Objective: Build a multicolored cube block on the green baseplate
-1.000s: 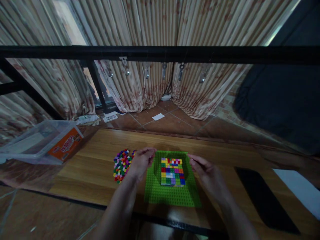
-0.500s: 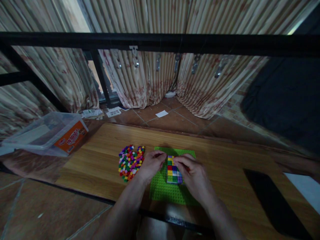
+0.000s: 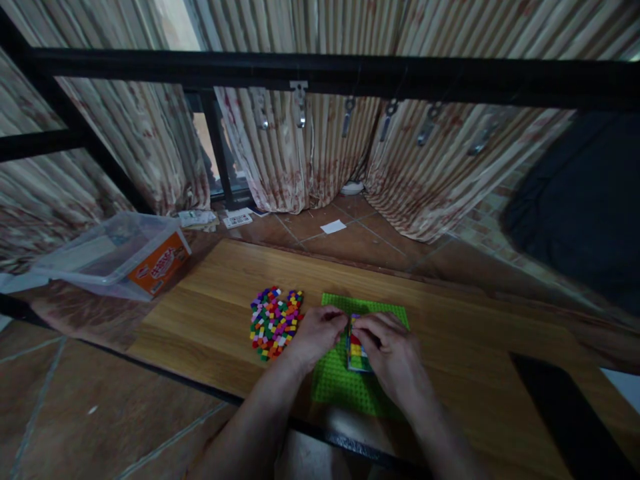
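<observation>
A green studded baseplate (image 3: 340, 383) lies on the wooden table (image 3: 210, 313) in front of me. On it stands a block of multicoloured small bricks (image 3: 356, 353), mostly covered by my hands. My left hand (image 3: 320, 333) is closed against the block's left side, fingers pinched at its top edge. My right hand (image 3: 393, 353) is closed over the block's right side and top. A pile of loose coloured bricks (image 3: 275, 320) lies just left of my left hand.
A clear plastic box (image 3: 113, 257) with an orange label sits at the table's left end. A black mat (image 3: 570, 413) lies at the right. A black metal bar (image 3: 330, 70) crosses overhead, with curtains (image 3: 300, 147) and tiled floor behind.
Both hands have moved in from the baseplate's edges onto the brick block and now cover most of it. The camera view has shifted, so everything sits further right.
</observation>
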Demonstrator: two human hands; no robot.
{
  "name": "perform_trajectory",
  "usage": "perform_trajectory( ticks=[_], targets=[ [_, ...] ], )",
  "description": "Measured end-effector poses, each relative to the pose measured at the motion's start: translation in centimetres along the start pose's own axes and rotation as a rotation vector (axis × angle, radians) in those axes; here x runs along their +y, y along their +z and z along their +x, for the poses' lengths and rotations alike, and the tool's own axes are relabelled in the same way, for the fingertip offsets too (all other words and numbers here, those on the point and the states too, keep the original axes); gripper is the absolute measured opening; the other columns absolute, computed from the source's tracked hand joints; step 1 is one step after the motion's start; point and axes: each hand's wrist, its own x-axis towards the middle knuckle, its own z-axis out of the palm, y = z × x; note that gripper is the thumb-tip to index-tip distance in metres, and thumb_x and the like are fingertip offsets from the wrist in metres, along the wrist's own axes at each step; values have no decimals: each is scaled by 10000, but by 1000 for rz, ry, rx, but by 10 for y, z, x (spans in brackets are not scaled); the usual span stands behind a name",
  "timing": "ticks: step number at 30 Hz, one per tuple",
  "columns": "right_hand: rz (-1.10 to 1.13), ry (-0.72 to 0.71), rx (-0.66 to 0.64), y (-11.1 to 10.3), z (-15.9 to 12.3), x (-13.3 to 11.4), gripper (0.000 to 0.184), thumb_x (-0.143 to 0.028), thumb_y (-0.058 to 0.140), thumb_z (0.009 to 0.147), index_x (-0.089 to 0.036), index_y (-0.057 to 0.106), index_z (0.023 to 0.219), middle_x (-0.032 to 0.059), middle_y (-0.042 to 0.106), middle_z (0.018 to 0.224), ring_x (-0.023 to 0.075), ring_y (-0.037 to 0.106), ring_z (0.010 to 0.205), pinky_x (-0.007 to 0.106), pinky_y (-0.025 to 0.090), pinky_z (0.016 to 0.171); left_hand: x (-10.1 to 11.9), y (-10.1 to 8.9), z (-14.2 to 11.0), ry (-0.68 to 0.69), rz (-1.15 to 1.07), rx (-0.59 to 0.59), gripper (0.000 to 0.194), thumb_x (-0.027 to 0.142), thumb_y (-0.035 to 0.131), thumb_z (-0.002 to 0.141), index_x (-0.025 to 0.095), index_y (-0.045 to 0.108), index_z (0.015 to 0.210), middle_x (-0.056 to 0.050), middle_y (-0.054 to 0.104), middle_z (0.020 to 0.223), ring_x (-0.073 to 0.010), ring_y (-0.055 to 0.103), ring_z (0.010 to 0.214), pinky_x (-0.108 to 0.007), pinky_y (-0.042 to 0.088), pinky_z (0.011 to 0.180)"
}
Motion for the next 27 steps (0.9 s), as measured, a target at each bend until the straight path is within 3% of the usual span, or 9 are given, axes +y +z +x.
perform_trajectory(
  ticks=[6, 12, 27],
  targets=[
    [29, 29, 27, 0, -1, 0, 205, -267, 530, 902, -255, 699, 788, 26, 665, 830, 194, 596, 835, 320, 465, 744, 0, 0, -2, 3, 27, -2, 165, 296, 596, 725, 165, 566, 628, 55, 439, 489, -78, 377, 446, -234, 258, 468],
    [94, 78, 16, 0, -4, 8, 217, -293, 515, 914, -272, 729, 884, 38, 648, 901, 191, 600, 856, 323, 485, 749, 0, 1, -2, -29, 51, 2, 140, 265, 582, 715, 171, 559, 614, 52, 441, 489, -83, 391, 449, -234, 262, 469],
    [41, 23, 12, 2, -6, 8, 253, -256, 484, 928, -269, 737, 928, 39, 661, 902, 193, 601, 873, 327, 495, 764, 1, 0, -3, -63, 11, 2, 63, 226, 604, 680, 163, 605, 675, 50, 474, 503, -83, 409, 456, -226, 285, 469]
  ],
)
